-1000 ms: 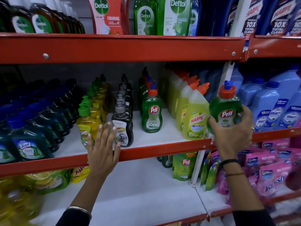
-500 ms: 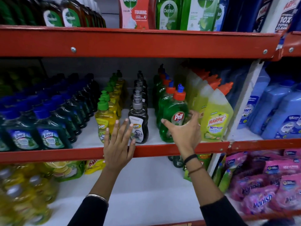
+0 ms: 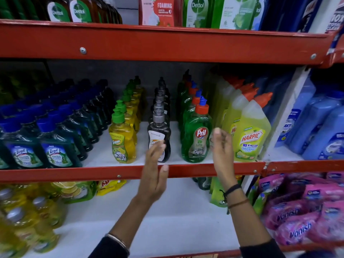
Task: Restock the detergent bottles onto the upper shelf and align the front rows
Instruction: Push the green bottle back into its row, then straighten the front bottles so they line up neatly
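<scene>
A green Pril bottle (image 3: pixel 197 135) with an orange-and-blue cap stands at the front of its row on the white shelf (image 3: pixel 104 155), close to the red front rail (image 3: pixel 186 170). My right hand (image 3: pixel 221 146) hovers just right of it, fingers apart, holding nothing, between the Pril bottle and the yellow Harpic bottle (image 3: pixel 250 135). My left hand (image 3: pixel 155 174) is raised flat and open before the rail, partly covering the black Super bottle (image 3: pixel 159 135). A yellow Super bottle (image 3: pixel 122 140) heads the row to its left.
Dark blue-capped Lizol bottles (image 3: pixel 55 146) fill the shelf's left. Pale blue bottles (image 3: pixel 323 127) stand in the bay to the right. Dettol bottles (image 3: pixel 197 12) sit on the shelf above. Below are yellow bottles (image 3: pixel 28 220), green pouches and pink Vanish packs (image 3: pixel 297 220).
My right hand carried the Pril bottle from the right, set it at the front of the green row, then let go. My left hand slid right along the rail.
</scene>
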{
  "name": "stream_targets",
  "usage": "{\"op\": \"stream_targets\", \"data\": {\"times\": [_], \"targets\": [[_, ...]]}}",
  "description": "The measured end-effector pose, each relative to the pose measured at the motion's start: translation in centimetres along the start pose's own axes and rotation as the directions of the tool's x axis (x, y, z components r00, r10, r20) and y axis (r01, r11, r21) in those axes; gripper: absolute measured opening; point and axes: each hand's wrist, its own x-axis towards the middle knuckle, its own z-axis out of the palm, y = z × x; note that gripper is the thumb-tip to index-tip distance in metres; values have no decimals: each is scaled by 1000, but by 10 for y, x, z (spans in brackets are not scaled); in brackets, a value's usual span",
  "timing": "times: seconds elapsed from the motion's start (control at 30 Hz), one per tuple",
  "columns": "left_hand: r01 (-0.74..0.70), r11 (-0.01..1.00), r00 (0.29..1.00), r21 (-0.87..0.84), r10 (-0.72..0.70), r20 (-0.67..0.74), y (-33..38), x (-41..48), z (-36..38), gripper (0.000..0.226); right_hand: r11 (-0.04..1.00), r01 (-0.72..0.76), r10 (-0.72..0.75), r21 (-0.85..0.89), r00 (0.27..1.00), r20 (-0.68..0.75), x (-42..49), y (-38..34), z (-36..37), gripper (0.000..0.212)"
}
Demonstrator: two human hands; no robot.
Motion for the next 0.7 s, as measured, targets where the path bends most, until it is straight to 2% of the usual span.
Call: {"op": "stream_targets", "data": {"times": [0.03, 0.1, 0.17, 0.27, 0.33, 0.43, 0.6, 0.7], "targets": [[61, 991, 997, -121, -55, 51, 14, 1, 10, 49, 994, -53, 50, 99, 998, 34, 2, 4, -6, 65], [199, 953, 974, -228, -166, 155, 34, 6, 28, 54, 970, -117, 97, 211, 990, 104, 2, 8, -15, 82], [358, 898, 925, -256, -304, 228, 44, 17, 42, 65, 973, -126, 93, 196, 981, 168, 1, 9, -19, 100], [522, 824, 843, -222, -458, 282, 44, 35, 51, 92, 979, -124, 77, 160, 960, 271, -1, 9, -20, 93], [562, 800, 810, -209, -482, 334, 42, 43, 52, 102, 978, -130, 79, 161, 955, 287, -1, 8, -20, 84], [586, 784, 784, -204, -484, 389, 41, 48, 46, 103, 978, -124, 75, 166, 959, 272, -1, 7, -21, 69], [613, 765, 754, -197, -493, 435, 38, 49, 40, 83, 983, -99, 60, 156, 971, 233, -3, 6, -20, 65], [618, 751, 753, -234, -479, 451, 35, 49, 36, 74, 980, -101, 59, 170, 970, 236, -2, 8, -21, 52]]}}
